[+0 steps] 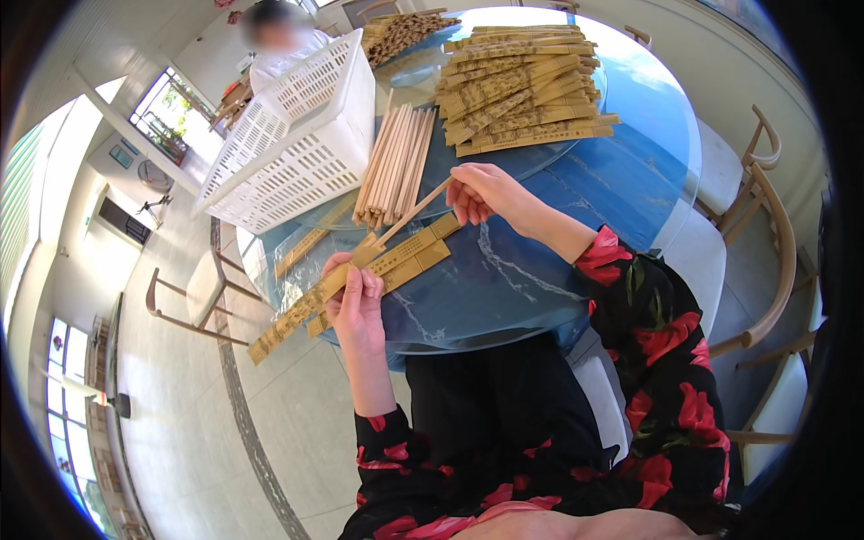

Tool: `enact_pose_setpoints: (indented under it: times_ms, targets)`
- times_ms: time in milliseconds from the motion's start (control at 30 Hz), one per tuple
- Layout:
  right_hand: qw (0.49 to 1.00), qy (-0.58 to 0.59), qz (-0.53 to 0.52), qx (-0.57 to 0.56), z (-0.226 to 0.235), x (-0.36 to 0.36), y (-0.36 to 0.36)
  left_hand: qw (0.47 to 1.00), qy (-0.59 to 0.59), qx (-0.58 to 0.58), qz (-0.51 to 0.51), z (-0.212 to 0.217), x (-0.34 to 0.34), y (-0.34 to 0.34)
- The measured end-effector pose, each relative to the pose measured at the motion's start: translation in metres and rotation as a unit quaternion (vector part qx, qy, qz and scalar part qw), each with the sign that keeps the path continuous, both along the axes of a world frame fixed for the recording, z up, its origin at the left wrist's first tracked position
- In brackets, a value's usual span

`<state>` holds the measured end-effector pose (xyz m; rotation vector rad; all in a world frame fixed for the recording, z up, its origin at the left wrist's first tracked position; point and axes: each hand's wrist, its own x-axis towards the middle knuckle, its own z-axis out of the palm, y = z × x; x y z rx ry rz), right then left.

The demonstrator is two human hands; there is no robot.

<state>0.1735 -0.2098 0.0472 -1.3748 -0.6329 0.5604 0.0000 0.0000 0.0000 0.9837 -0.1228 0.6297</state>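
My left hand [355, 301] grips a long tan paper sleeve [297, 315] near its open end, at the table's near edge. My right hand [481, 193] pinches the far end of a pair of bare wooden chopsticks [416, 211], whose lower tip sits at the sleeve's mouth by my left thumb. Two more filled sleeves [416, 255] lie on the table just right of my left hand. A loose bundle of bare chopsticks [396, 166] lies beyond them. A tall stack of filled sleeves [522, 85] rests further back on the table.
A round blue table with a glass top [630, 180] holds everything. A white plastic basket [297, 144] lies tipped at the left. Another person sits at the far side beside more chopsticks [405, 31]. Wooden chairs [765, 261] stand at the right, another chair [193, 301] at the left.
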Motion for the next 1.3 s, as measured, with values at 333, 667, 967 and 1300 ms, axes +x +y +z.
enact_pose_setpoints:
  times_ms: [333, 667, 967, 1300]
  targets:
    - [0.983, -0.021, 0.166, -0.082, -0.007, -0.006, -0.003, 0.996, 0.053, 0.063, -0.018, -0.001, 0.007, -0.008]
    - [0.965, -0.061, 0.242, -0.084, -0.008, -0.024, 0.010, 0.995, 0.068, 0.047, -0.055, 0.000, 0.001, -0.005]
    - [0.994, -0.103, 0.039, -0.013, 0.008, -0.001, -0.002, 0.970, -0.081, -0.156, 0.167, -0.017, -0.008, 0.025]
    - [0.995, -0.066, -0.070, 0.033, 0.002, 0.018, -0.018, 0.966, -0.107, -0.216, 0.094, -0.024, 0.001, 0.017]
